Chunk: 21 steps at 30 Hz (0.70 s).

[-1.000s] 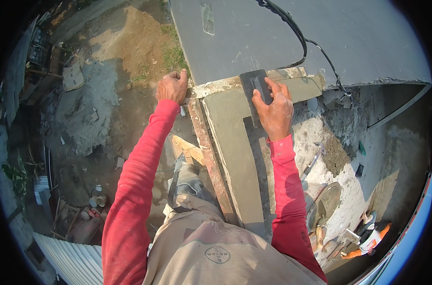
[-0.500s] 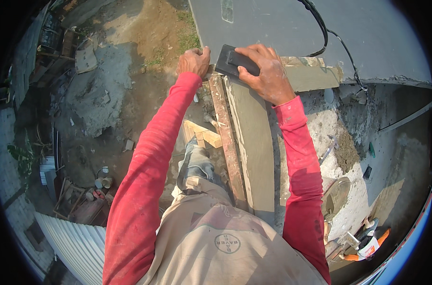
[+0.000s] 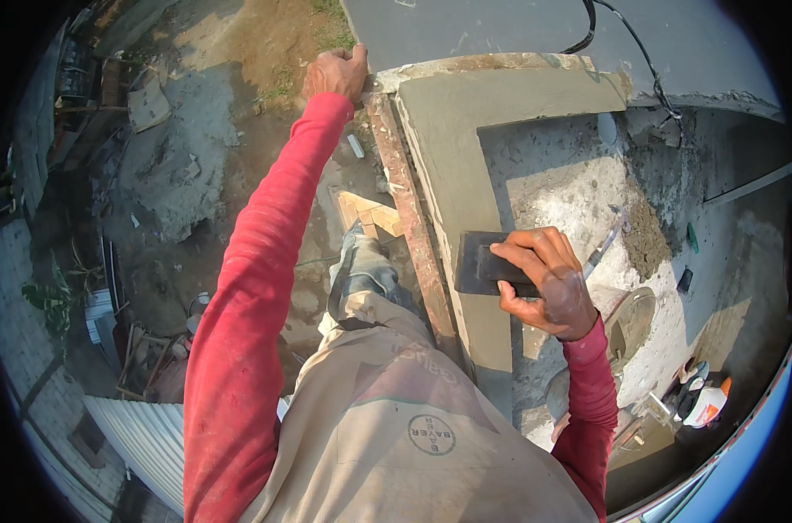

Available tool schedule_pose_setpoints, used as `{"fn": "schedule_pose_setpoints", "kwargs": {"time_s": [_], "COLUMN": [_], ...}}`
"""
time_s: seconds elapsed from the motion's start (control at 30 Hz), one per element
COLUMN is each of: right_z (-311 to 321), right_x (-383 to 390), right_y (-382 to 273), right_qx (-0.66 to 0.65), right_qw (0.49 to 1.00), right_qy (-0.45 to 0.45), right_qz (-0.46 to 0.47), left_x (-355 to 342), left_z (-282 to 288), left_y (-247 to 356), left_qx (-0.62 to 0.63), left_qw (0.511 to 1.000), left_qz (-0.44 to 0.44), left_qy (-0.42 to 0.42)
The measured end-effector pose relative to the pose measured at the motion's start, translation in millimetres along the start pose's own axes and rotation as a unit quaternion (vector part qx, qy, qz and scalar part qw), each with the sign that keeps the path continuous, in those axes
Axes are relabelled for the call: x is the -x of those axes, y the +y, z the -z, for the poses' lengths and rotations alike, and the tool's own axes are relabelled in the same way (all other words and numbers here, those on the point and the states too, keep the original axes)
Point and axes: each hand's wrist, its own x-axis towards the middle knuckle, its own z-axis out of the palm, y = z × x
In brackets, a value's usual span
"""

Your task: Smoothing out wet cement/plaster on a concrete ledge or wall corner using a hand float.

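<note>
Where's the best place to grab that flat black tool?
Probably its right end, from the right and above: the black tool seems laid across the grey ledge, with that end jutting past its edge, where the right hand grips, fingers on top.

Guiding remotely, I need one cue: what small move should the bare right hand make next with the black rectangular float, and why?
Probably draw the float nearer along the grey, L-shaped plastered ledge: the right hand grips it over that ledge, and more plastered surface extends on its near side.
</note>
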Motion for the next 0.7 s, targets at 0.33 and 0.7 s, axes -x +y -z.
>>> {"fn": "schedule_pose_setpoints", "kwargs": {"time_s": [0.33,0.7], "right_z": [-53.4,-15.0], "right_x": [-78.1,249.7], "right_y": [20.5,-59.9], "right_qx": [0.035,-0.330], "right_qw": [0.988,0.823], "right_qy": [0.128,0.326], "right_qz": [0.079,-0.329], "left_x": [-14.5,-34.6], "left_z": [-1.2,-7.6], "left_y": [-10.5,-20.7], "left_qx": [0.031,-0.027], "left_qw": [0.999,0.998], "left_qz": [-0.005,-0.054], "left_qy": [-0.016,0.006]}}
